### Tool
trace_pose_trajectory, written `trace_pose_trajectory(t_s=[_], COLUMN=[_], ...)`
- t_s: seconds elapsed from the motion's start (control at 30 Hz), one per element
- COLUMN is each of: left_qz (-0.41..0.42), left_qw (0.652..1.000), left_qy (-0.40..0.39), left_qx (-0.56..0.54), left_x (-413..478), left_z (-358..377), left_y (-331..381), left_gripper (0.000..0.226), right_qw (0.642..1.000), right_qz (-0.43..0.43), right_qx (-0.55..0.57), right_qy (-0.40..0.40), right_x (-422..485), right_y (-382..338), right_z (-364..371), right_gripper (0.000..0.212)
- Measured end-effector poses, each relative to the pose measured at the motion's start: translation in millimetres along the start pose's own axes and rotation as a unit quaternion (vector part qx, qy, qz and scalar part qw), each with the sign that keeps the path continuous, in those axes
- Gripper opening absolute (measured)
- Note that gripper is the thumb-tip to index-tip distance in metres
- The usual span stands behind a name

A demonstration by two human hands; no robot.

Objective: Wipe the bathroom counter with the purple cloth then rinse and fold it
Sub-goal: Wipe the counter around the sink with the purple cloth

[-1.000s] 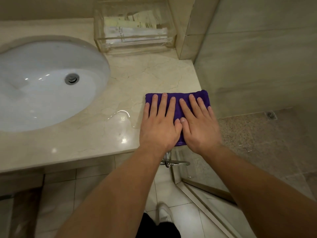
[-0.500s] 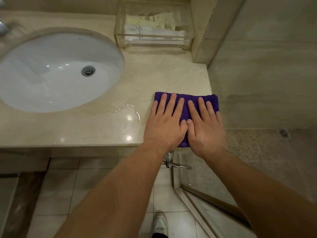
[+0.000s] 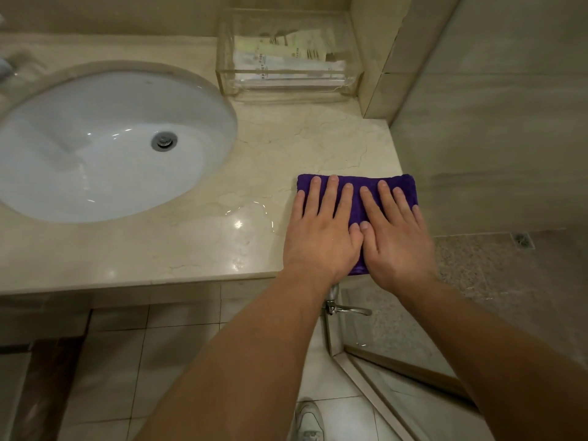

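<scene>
Two bare hands press a folded purple cloth (image 3: 356, 205) flat on a marble bench (image 3: 286, 148).

The left hand (image 3: 321, 237) and right hand (image 3: 394, 240) lie side by side, fingers (image 3: 331, 195) spread flat, thumbs touching. The cloth sits at the bench's near right corner (right of the white sink (image 3: 105, 144)). A clear box (image 3: 286, 55) stands far behind.

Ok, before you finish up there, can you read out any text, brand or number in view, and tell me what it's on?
Packets inside the clear box at the back of the counter: dark print and a small round logo show, but too small and blurred to read.
Purple cloth, sink, shoe: no text visible.
Nothing else carries lettering.
</scene>
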State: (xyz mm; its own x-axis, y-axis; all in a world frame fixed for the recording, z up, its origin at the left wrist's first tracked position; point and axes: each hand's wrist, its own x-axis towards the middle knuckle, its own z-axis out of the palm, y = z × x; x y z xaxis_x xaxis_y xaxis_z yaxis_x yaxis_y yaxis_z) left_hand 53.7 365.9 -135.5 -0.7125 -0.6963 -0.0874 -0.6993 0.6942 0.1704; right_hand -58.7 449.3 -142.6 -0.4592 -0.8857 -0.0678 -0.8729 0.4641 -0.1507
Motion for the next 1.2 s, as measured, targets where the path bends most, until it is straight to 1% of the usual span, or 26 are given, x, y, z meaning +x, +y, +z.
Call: trace_pose_trajectory(t_s=[0.43, 1.2], left_qz=[0.002, -0.021], left_qw=[1.000, 1.000], left_qy=[-0.004, -0.005], left_qx=[0.005, 0.000], left_x=[-10, -31], left_z=[-4, -12], left_y=[-28, -82], left_gripper=[0.063, 0.062], right_qw=[1.000, 0.999], right_qz=[0.004, -0.017], right_qx=[-0.016, -0.015], right_qy=[-0.023, -0.023], right_x=[0, 2], right_y=[-30, -89], right_z=[2, 11], right_gripper=[0.061, 0.061])
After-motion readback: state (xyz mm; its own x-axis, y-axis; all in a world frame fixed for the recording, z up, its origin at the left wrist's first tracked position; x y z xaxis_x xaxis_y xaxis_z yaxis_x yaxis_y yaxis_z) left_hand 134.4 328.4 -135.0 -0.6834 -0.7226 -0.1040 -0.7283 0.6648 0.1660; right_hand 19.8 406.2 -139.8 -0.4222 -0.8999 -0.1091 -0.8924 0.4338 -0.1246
